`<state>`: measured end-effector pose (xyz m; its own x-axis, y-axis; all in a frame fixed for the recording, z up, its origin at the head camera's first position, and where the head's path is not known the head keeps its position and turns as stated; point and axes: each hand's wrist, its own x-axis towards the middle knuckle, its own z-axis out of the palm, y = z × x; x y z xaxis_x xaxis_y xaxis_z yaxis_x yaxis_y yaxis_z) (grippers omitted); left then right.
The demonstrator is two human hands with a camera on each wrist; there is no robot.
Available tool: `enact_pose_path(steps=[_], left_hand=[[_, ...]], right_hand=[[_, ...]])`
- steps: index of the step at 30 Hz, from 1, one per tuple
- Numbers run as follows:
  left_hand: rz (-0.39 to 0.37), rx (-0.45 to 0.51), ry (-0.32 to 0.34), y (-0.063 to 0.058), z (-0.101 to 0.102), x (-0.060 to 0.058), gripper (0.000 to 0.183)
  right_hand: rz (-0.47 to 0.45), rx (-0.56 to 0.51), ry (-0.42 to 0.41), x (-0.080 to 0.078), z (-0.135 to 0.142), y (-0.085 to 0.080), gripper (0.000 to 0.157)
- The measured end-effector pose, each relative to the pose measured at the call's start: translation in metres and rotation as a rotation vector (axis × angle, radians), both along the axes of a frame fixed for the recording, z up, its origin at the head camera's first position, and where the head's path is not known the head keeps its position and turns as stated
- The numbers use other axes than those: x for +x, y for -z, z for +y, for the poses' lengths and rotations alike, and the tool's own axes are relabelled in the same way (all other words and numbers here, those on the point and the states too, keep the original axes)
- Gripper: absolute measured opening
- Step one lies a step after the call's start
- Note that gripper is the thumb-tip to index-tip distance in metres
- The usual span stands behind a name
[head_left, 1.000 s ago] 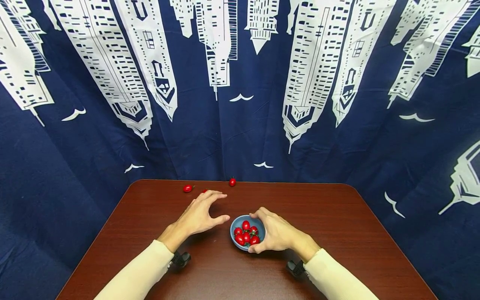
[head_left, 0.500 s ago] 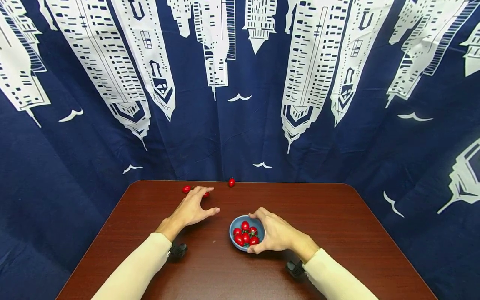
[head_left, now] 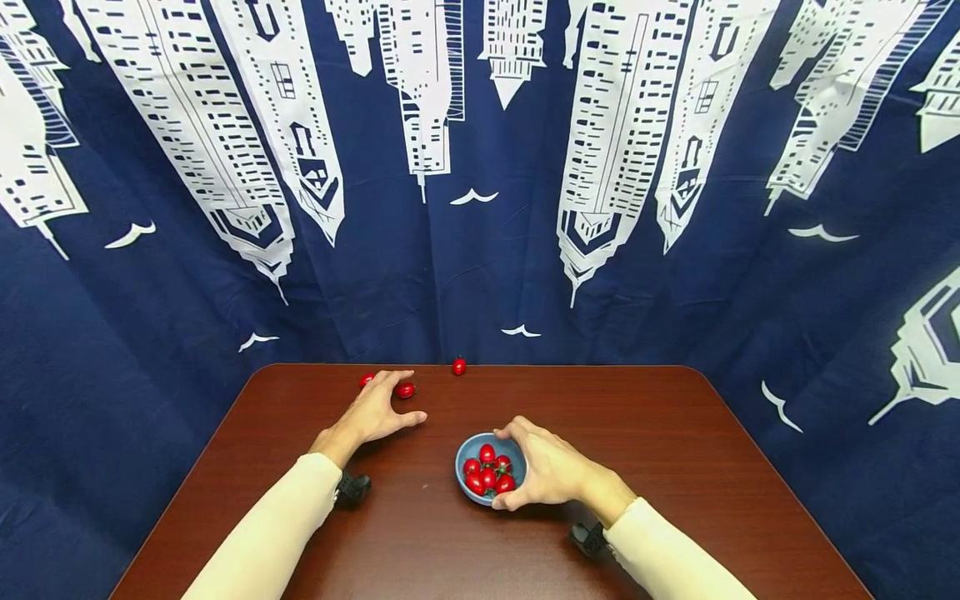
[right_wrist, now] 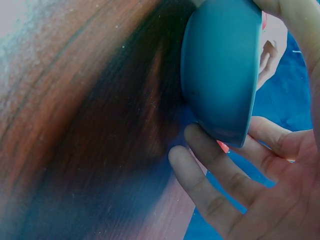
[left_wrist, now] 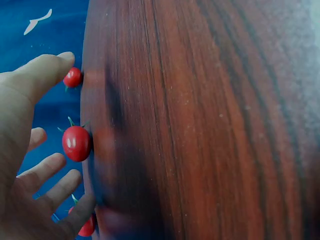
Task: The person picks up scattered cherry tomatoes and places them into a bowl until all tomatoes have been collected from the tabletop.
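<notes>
Nearest, two pale sleeves come in over the brown desk, a small black camera under each wrist. Near the middle of the desk, slightly right, the right hand pinches a blue bowl by its right side, thumb at the near rim and fingers at the far rim. Six red tomatoes show inside. Farther left, the left hand has its grip spread, thumb well away from the fingers. Just beyond its fingers lies one tomato; left of that, another tomato is partly hidden by the hand. Farthest, right of both, a third tomato sits at the desk's far edge, before a navy cloth printed with white buildings.
</notes>
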<state>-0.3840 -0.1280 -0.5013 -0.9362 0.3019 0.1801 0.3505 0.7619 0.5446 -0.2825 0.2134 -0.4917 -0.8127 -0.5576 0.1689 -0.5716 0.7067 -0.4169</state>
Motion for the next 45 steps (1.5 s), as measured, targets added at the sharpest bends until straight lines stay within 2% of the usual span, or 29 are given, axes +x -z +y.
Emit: enact_pose_path(steps=[6,11,21,26,30,45], left_hand=[[-0.008,-0.005,-0.003,0.004,-0.003,-0.006,0.087],[-0.009,0.040,-0.013,0.008,-0.006,-0.010,0.083],[0.023,0.088,-0.068,0.018,-0.008,-0.013,0.064],[0.038,0.098,-0.083,0.017,-0.008,-0.014,0.042],[0.044,0.084,-0.078,0.016,-0.008,-0.014,0.033],[0.055,0.097,-0.052,0.012,-0.008,-0.015,0.033]], right_hand=[[0.001,0.008,0.000,0.001,-0.002,0.002,0.087],[0.009,0.012,-0.005,0.002,-0.003,0.003,0.087],[0.021,0.010,-0.015,0.004,-0.005,0.006,0.087],[0.019,0.015,-0.009,0.003,-0.005,0.006,0.089],[0.007,0.024,0.005,0.002,-0.004,0.005,0.091],[-0.002,0.011,0.011,0.000,-0.001,0.000,0.089]])
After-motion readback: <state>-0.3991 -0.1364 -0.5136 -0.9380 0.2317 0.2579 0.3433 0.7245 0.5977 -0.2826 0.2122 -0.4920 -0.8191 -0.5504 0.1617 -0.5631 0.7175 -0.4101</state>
